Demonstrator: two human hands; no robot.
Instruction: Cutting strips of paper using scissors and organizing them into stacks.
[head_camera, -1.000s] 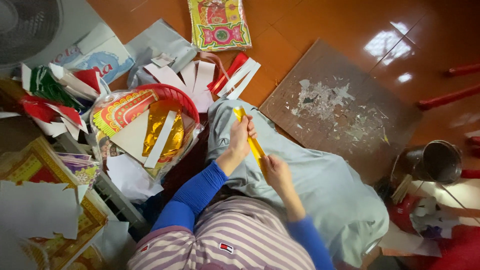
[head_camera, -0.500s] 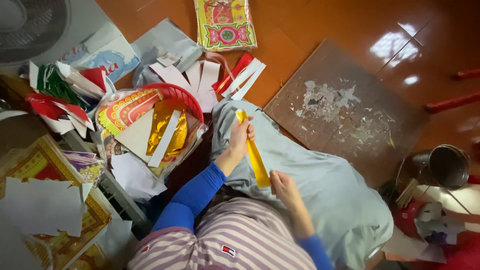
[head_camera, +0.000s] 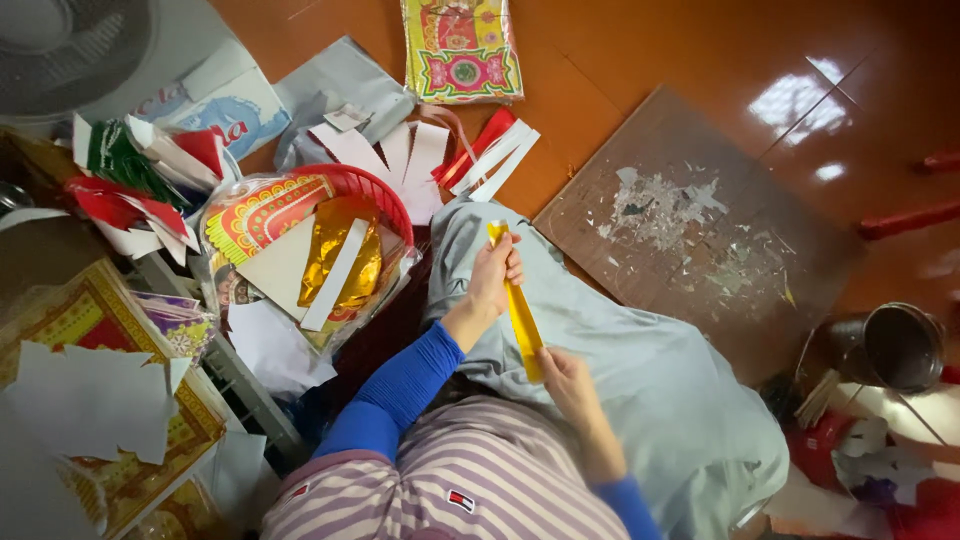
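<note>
Both hands are closed on a yellow paper strip (head_camera: 518, 305) over the lap: the left hand (head_camera: 493, 275) holds its upper end, the right hand (head_camera: 565, 382) its lower end, beside a red basket (head_camera: 385, 195).

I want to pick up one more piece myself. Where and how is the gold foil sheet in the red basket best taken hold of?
Probably at the upper edge of the gold foil sheet, coming from above. It lies flat on the pile in the red basket, and a white strip crosses its middle, so only the edges are free for a pinch.
</note>
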